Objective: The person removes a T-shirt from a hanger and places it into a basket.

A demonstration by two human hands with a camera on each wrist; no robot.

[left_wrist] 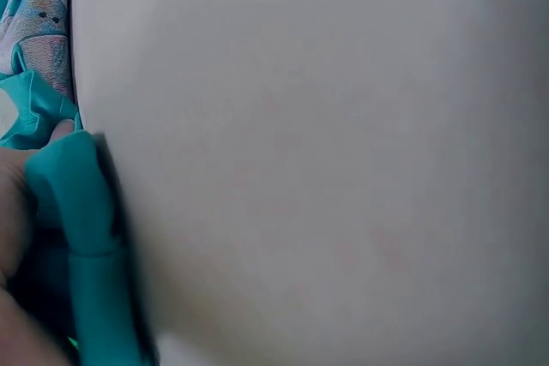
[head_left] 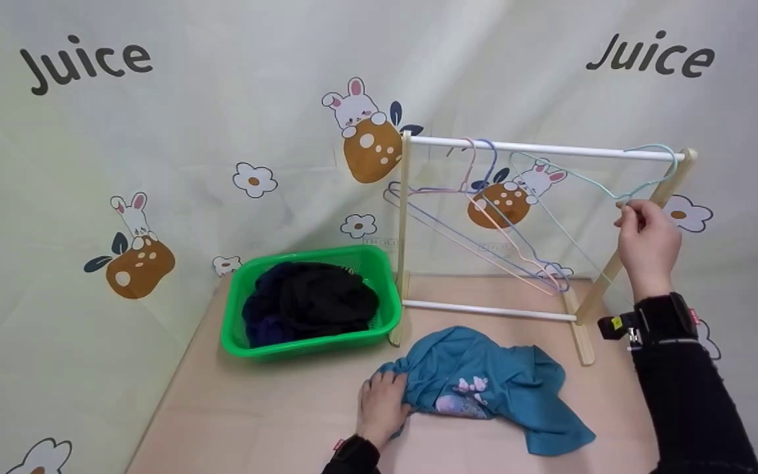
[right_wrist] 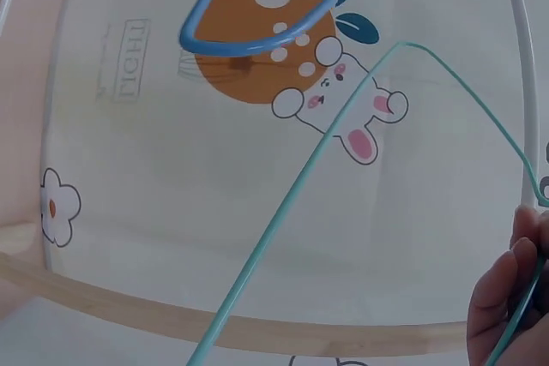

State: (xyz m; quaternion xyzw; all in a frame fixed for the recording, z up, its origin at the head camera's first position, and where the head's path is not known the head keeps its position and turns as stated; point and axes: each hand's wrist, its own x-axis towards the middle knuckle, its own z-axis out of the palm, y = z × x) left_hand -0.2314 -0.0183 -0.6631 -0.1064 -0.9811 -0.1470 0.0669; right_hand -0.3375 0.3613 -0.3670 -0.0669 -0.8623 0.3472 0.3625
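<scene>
Up at the right end of the rack, my right hand (head_left: pixel 647 242) pinches a mint-green wire hanger (head_left: pixel 589 184) just below its hook. In the right wrist view the fingers (right_wrist: pixel 493 302) curl around the green wire, and the hook lies by the white rail. Down on the table lies a crumpled teal garment (head_left: pixel 517 385) with a pale animal print. My left hand (head_left: pixel 382 405) grips its left edge, fingers on top and thumb at the near side. Teal cloth (left_wrist: pixel 73 186) partly covers that hand in the left wrist view.
A wooden rack (head_left: pixel 404 230) with white rails stands at the back of the table. On its top rail (head_left: pixel 550 150) hang a pink hanger (head_left: pixel 504 230) and a blue hanger (head_left: pixel 530 250). To the left sits a green basket (head_left: pixel 313 349) with dark clothes (head_left: pixel 320 296) inside.
</scene>
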